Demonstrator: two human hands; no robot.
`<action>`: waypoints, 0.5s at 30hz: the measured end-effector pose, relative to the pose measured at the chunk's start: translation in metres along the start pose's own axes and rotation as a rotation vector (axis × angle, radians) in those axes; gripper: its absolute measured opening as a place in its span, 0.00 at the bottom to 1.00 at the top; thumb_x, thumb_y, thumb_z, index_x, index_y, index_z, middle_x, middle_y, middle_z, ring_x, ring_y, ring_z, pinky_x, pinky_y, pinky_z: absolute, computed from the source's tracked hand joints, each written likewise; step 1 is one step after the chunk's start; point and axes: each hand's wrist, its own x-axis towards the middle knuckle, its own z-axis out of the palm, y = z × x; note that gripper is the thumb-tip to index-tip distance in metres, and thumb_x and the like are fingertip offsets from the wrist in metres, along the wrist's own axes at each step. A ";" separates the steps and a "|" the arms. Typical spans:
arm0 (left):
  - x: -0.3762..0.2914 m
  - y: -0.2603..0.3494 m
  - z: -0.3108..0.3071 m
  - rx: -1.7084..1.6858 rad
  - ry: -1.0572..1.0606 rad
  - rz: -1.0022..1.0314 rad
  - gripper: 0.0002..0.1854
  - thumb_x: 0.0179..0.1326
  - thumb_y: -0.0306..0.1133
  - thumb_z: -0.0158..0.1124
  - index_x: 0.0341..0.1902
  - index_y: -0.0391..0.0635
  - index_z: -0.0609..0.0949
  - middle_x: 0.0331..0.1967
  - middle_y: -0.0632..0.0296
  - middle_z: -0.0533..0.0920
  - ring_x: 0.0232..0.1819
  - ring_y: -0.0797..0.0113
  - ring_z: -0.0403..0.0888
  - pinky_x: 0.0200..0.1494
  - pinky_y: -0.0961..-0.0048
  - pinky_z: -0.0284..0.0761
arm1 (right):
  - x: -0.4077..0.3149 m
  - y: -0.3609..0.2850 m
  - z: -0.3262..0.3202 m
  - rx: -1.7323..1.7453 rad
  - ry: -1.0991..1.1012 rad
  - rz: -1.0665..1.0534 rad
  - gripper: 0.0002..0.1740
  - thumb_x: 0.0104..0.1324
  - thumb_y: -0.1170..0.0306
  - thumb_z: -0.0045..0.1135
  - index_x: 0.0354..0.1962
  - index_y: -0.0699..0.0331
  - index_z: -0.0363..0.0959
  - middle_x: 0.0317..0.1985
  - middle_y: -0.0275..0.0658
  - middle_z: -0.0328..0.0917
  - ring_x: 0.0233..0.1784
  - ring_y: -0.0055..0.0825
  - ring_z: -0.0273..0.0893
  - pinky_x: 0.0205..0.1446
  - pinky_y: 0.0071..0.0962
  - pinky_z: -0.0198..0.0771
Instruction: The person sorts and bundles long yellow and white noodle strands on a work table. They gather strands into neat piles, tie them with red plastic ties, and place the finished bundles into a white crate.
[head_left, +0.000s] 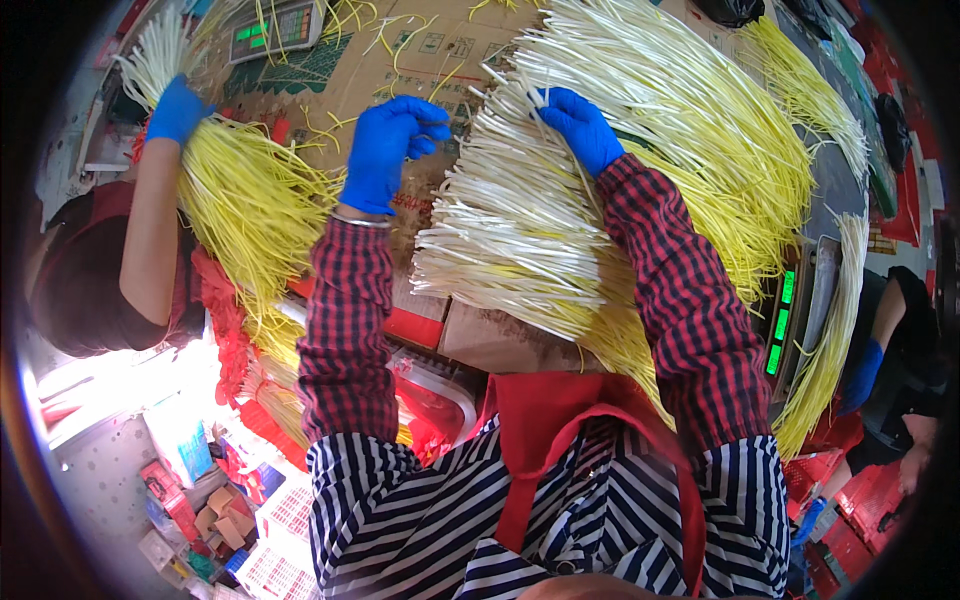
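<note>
Gloved in blue, my right hand (581, 127) pinches the white end of a thin blanched chive stalk (541, 112) between thumb and fingers. Below and left of it spreads a thick layer of yellow chives (517, 232), white ends to the left, yellow leaves partly under my right forearm. A second large pile of yellow chives (675, 112) lies beyond, to the upper right. My left hand (394, 150), also in a blue glove, hovers over the cardboard left of the layer. Its fingers are loosely curled and apart, with nothing visible in them.
At the left, another person's gloved hand (178, 112) grips a big chive bundle (247, 202). Digital scales stand at the upper left (274, 34) and right (780, 322), the latter beside more chives (829, 330). Cardboard (480, 337) covers the table. Another person works at far right.
</note>
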 end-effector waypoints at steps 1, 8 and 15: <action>0.001 -0.010 0.009 0.016 -0.010 0.040 0.14 0.59 0.29 0.52 0.44 0.38 0.82 0.35 0.57 0.85 0.31 0.73 0.80 0.36 0.79 0.74 | 0.002 0.001 -0.002 -0.015 -0.014 0.045 0.16 0.65 0.64 0.58 0.45 0.67 0.76 0.38 0.38 0.79 0.43 0.24 0.72 0.52 0.27 0.67; 0.017 -0.053 0.058 0.784 -0.060 0.259 0.16 0.57 0.31 0.55 0.48 0.45 0.83 0.40 0.49 0.83 0.40 0.54 0.81 0.44 0.61 0.77 | 0.018 0.020 -0.008 -0.125 0.066 0.065 0.19 0.65 0.60 0.57 0.42 0.69 0.76 0.33 0.40 0.79 0.37 0.26 0.72 0.46 0.28 0.68; -0.020 -0.064 0.051 0.884 -0.095 0.390 0.17 0.56 0.29 0.56 0.50 0.53 0.83 0.36 0.54 0.83 0.36 0.53 0.81 0.39 0.61 0.76 | 0.013 0.007 -0.008 -0.193 0.055 -0.022 0.23 0.61 0.56 0.62 0.47 0.63 0.75 0.42 0.46 0.79 0.46 0.39 0.76 0.52 0.34 0.69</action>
